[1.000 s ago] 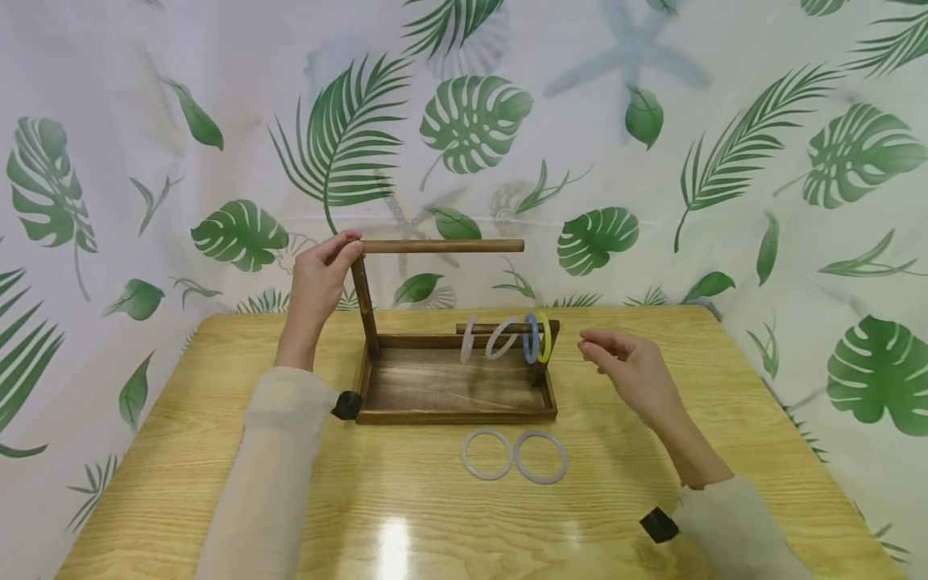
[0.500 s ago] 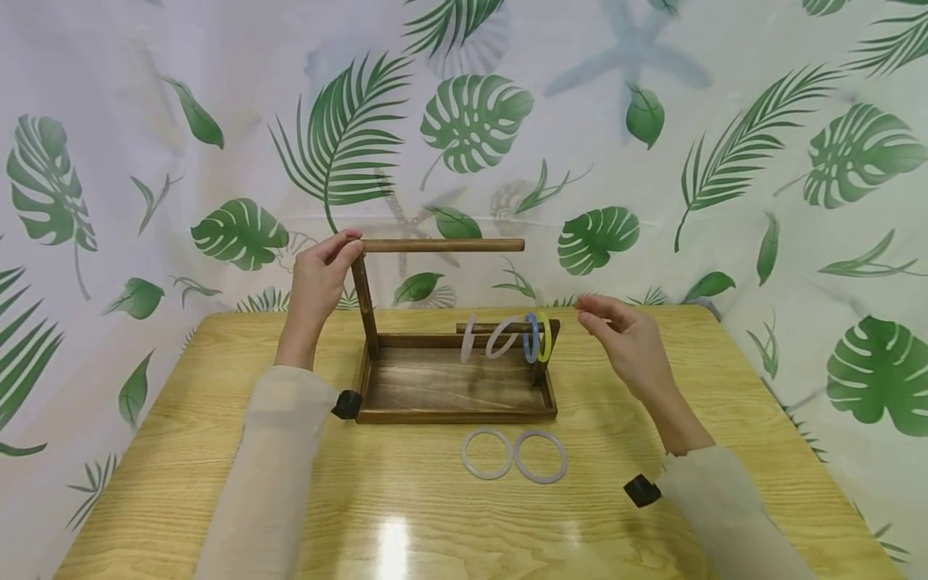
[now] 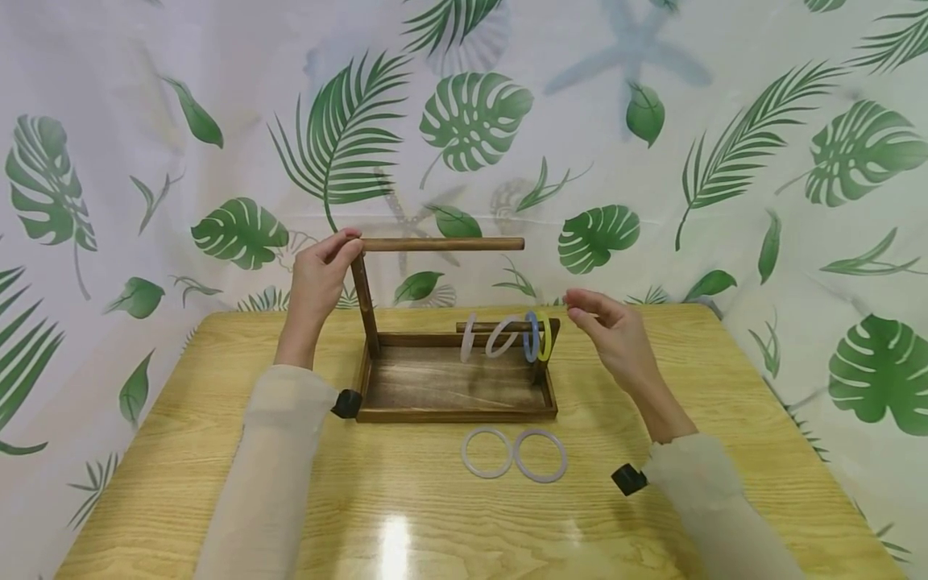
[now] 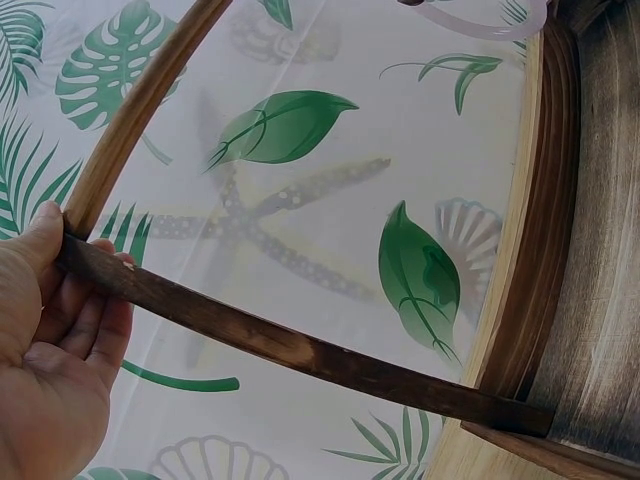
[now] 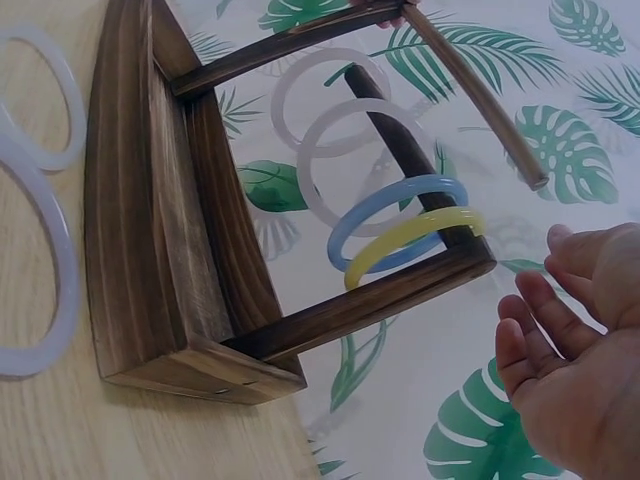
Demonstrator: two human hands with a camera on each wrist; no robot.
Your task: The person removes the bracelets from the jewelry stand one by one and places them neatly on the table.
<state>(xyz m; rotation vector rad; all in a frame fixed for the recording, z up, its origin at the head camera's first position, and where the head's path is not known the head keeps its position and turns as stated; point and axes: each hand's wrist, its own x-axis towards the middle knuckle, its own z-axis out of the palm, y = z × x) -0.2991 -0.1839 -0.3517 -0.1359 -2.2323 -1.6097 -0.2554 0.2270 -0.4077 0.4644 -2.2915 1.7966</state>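
Observation:
A dark wooden bangle stand (image 3: 457, 417) has a tray base, a tall left post with a long upper rod (image 3: 442, 244), and a short right post with a lower rod (image 5: 400, 145). My left hand (image 3: 316, 278) pinches the top corner where the tall post meets the upper rod. On the lower rod hang a yellow bangle (image 5: 410, 235), a blue bangle (image 5: 345, 235) and two whitish bangles, one (image 3: 467, 342) nearest the rod's free end. To the right of the short post, my right hand (image 3: 616, 338) hovers with relaxed fingers, holding nothing.
Two pale bangles lie flat side by side before the tray, a left one (image 3: 465, 459) and a right one (image 3: 540, 478). The stand rests on a wood-grain table (image 3: 406, 499). A leaf-patterned sheet (image 3: 551, 145) hangs behind it.
My right hand has risen from beside the lower rod and shifted slightly left. The left hand, stand and bangles have stayed put.

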